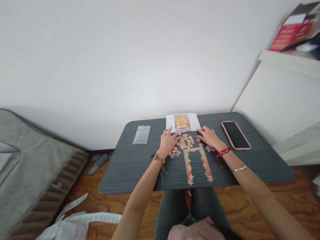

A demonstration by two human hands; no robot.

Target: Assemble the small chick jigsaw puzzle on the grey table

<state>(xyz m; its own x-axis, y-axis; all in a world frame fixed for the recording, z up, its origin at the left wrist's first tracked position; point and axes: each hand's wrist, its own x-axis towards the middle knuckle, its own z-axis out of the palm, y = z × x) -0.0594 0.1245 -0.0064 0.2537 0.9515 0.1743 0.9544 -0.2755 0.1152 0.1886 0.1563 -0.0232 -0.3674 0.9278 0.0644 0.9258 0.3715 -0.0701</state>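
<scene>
My left hand [168,142] rests over the left side of a pile of loose jigsaw pieces [186,141], fingers spread, near the lower left of a printed picture sheet [170,120]. The sheet shows a yellow figure on a pinkish ground. At the sheet's lower right corner, my right hand [209,137] lies with fingers stretched out above a few purple pieces [210,148]. Below the pile is a partly joined puzzle frame [186,160], with a top edge and two sides around bare tabletop. No piece shows gripped in either hand.
On the dark table [120,173], a clear plastic bag [141,134] lies at left and a phone [236,135] in a pink case at right. A white wall stands behind. Grey slippers [98,162] are on the floor; a cabinet [287,96] is at the right.
</scene>
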